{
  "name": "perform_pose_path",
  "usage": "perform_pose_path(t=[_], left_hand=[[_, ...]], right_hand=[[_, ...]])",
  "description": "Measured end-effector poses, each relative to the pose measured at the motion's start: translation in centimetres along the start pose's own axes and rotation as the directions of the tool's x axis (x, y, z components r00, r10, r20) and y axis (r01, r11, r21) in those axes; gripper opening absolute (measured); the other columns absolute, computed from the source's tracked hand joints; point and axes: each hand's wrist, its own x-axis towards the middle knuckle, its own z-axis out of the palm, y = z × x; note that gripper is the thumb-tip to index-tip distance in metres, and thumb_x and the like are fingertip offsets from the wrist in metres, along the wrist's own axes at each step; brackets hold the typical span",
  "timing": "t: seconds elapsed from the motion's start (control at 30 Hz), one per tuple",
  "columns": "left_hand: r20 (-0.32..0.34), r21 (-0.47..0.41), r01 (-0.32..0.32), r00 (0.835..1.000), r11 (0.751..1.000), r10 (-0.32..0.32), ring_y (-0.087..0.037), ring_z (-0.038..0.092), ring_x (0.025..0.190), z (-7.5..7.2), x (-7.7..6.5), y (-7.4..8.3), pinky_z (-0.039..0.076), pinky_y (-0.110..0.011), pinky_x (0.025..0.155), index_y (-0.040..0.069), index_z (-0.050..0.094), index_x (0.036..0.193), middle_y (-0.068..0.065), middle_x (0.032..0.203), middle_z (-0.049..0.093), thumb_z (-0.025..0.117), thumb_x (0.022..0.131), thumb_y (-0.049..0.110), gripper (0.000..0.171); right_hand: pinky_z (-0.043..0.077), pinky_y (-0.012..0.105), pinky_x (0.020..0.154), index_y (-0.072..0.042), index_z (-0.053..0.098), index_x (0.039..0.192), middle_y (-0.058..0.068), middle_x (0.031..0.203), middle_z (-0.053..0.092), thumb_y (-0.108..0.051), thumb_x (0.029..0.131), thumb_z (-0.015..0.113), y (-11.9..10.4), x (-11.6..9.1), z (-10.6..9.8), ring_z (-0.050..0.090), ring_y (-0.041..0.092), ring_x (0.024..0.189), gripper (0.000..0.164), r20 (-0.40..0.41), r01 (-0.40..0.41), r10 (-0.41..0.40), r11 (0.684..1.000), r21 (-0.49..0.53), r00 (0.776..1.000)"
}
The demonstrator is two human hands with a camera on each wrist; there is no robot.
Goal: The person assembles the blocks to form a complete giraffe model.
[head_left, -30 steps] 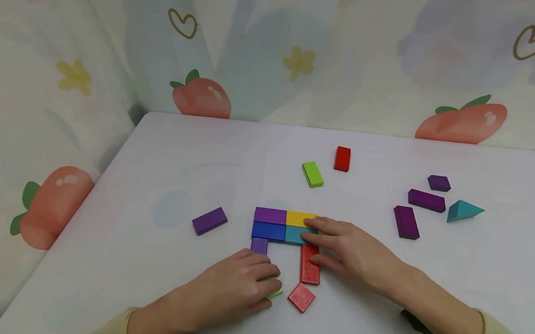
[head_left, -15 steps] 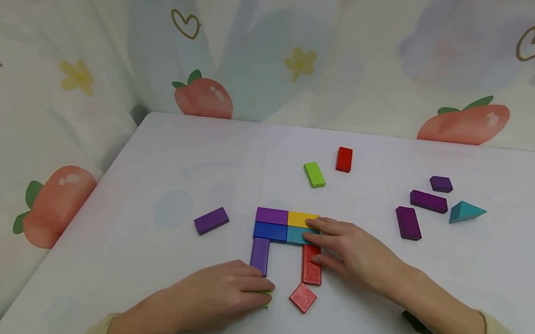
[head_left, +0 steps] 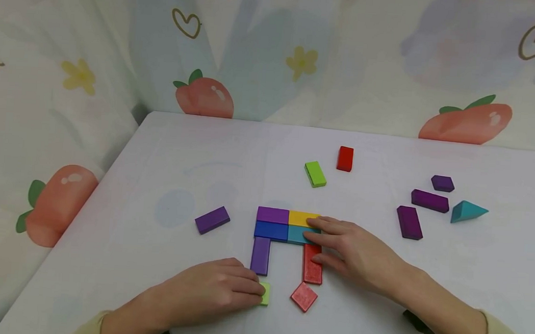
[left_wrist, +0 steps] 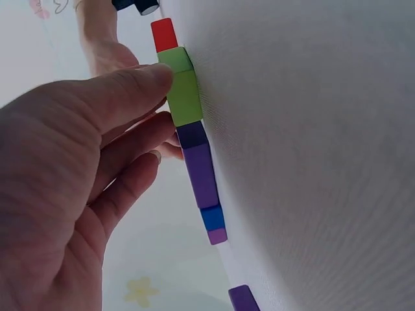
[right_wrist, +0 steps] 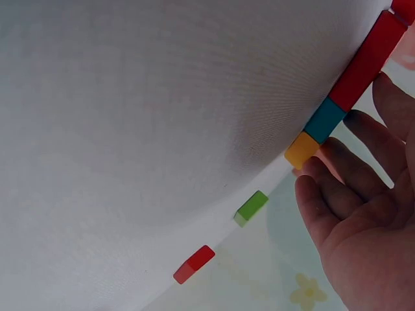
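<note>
My left hand holds a light green block at its left side, close below an upright purple block. In the left wrist view the thumb overlaps the edge of the green block, with the other fingers partly behind. My right hand rests its spread fingertips on a yellow block, a teal block and a long red block. Left of these lie a violet block and a blue block side by side. A small red square block sits turned cornerwise below the long red one.
A loose purple block lies to the left. Farther back are a green block and a red block. At right, several dark purple blocks lie near a teal wedge. A printed curtain borders the white table.
My left hand has moved left with the green block, uncovering the upright purple block. The right hand has stayed on its blocks.
</note>
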Motion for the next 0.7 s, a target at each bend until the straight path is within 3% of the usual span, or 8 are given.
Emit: perform_pose_path(t=[0.43,0.7], left_hand=[[0.016,-0.048,0.064,0.998,0.997,-0.063,-0.010,0.064,0.111,0.06,-0.40,-0.37,0.047,-0.021,0.099,0.011,0.077,0.116,0.004,0.115,0.073,0.079,0.089,0.013,0.028],[0.009,-0.023,0.097,0.995,0.995,-0.097,-0.010,0.063,0.106,0.17,-0.48,-0.39,0.046,-0.017,0.098,0.013,0.078,0.115,0.006,0.113,0.073,0.081,0.087,0.014,0.028]], right_hand=[[0.050,0.048,0.097,-0.011,0.066,0.136,0.011,0.143,0.057,-0.027,0.093,0.075,0.05,-0.04,-0.01,0.052,0.034,0.132,0.046,-0.001,0.004,-0.004,1.000,0.007,1.000],[0.051,0.047,0.097,-0.010,0.067,0.135,0.012,0.141,0.058,-0.026,0.092,0.076,0.05,0.03,0.01,0.053,0.035,0.131,0.046,-0.008,0.016,-0.016,1.000,-0.002,1.000]])
